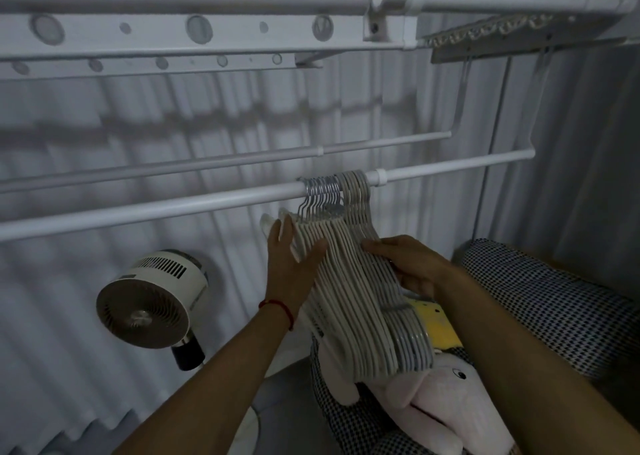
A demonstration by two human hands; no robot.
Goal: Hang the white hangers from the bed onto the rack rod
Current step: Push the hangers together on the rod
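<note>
Single head view, close in, facing forward and down; rack rod (207, 203) runs 9 to 2 o'clock, arms entering from 6.

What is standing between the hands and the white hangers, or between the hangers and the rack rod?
Nothing visible. The white hangers already hang by their hooks on the rack rod, packed in one bunch. The left hand lies flat on the bunch's left face, and the right hand touches its right side.
</note>
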